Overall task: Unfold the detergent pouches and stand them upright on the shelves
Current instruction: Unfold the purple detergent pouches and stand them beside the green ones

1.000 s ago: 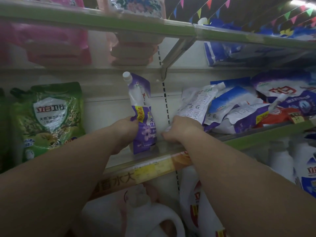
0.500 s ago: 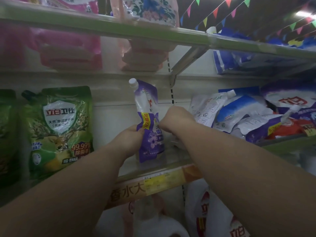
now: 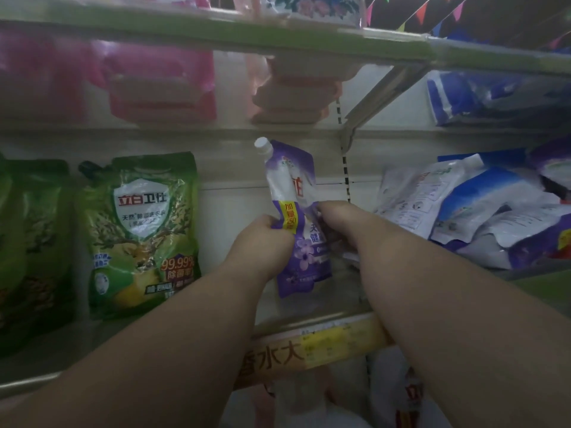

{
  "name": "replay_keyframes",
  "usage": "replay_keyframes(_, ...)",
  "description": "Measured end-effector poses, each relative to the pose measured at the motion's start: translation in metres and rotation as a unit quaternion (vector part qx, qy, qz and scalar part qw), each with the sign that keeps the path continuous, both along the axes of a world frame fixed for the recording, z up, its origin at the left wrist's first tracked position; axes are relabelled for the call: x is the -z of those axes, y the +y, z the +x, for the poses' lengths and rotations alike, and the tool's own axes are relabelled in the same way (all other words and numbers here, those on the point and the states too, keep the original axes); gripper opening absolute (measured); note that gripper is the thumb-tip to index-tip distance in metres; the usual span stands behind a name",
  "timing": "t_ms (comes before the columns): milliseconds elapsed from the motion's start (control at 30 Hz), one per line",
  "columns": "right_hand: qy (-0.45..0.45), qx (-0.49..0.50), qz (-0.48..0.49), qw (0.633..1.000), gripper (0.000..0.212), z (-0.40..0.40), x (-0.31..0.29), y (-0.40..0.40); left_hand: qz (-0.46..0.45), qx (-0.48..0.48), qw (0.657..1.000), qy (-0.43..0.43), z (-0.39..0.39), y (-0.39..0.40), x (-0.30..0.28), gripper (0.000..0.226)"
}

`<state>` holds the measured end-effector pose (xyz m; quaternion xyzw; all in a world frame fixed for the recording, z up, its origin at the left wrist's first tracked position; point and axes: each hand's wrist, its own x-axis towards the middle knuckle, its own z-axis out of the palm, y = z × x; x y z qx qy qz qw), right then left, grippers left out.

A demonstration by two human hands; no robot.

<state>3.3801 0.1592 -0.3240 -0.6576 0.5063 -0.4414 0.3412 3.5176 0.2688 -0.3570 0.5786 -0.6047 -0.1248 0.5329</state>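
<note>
Head view: left hand [image 3: 262, 242] and right hand [image 3: 341, 223] both pinching folded purple plastic detergent pouch with white cap [image 3: 298, 211], upright on middle shelf [image 3: 324, 322]. Leftward, green standing pouch [image 3: 142, 233]; rightward, heap of blue, white and purple pouches [image 3: 472, 208] lying flat.

The light was dim and flat, with soft blur throughout. The upper shelf [image 3: 278, 41] smeared and bowed at the wide-angle edges; the forearms fell in shadow.
</note>
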Motion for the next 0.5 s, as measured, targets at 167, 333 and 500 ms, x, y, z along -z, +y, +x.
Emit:
replay_keyframes(167,0.069,0.019,-0.047,0.996,0.030,-0.002,0.001,-0.009,-0.052,-0.001,0.998,0.027,-0.002,-0.002,0.000,0.051)
replay_keyframes(333,0.104,0.037,-0.076,0.991,0.033,-0.002,-0.002,-0.006,-0.051,-0.026,0.998,0.016,-0.001,-0.005,0.001,0.034)
replay_keyframes(500,0.145,0.043,-0.115,0.982,0.038,-0.007,0.000,-0.009,-0.077,-0.052,0.996,-0.014,0.004,-0.011,0.003,0.023)
